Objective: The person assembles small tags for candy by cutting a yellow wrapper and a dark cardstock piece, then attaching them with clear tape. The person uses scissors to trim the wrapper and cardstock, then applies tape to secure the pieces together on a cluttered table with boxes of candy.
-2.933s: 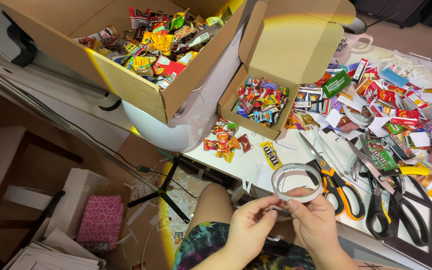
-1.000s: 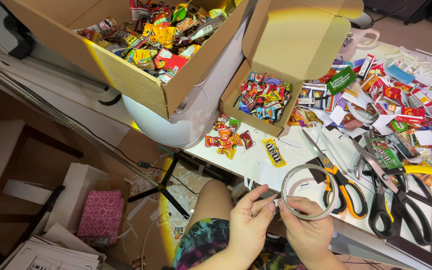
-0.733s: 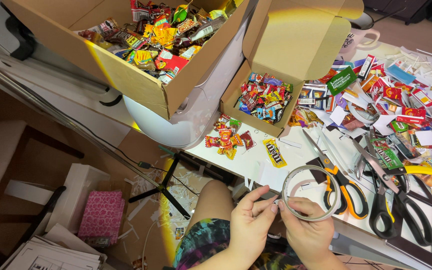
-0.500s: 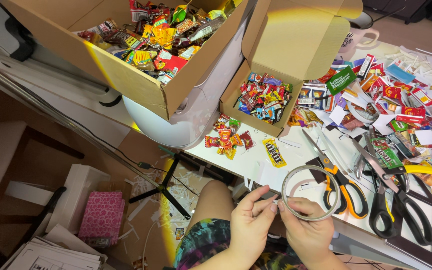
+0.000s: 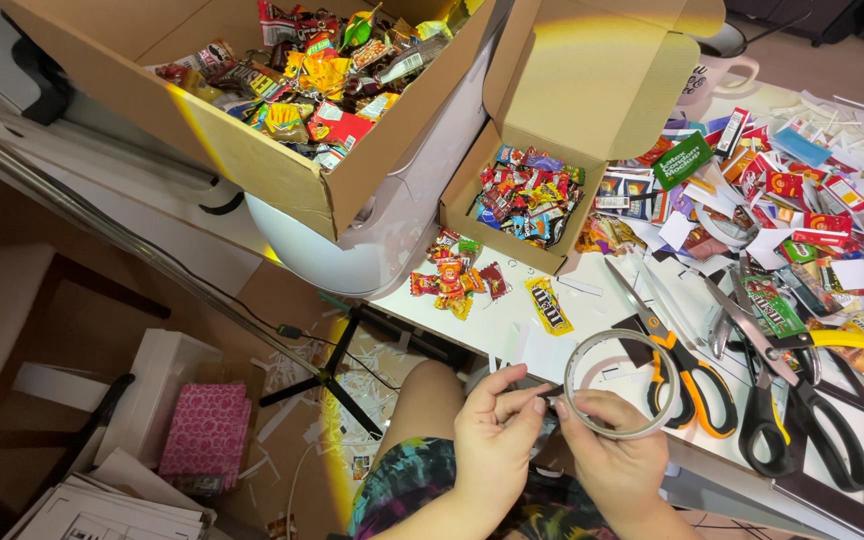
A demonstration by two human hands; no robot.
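My right hand [image 5: 620,462] grips the tape roll [image 5: 620,385] just above the surface [image 5: 512,335] edge, my left hand [image 5: 492,435] pinches its loose end, so I'd judge a slow, straight peel keeps it from splitting.

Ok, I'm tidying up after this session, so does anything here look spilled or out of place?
Yes. A few candy packets lie loose on the white table, outside the small open box. Wrappers and paper scraps litter the table's right side, and paper strips lie on the floor below.
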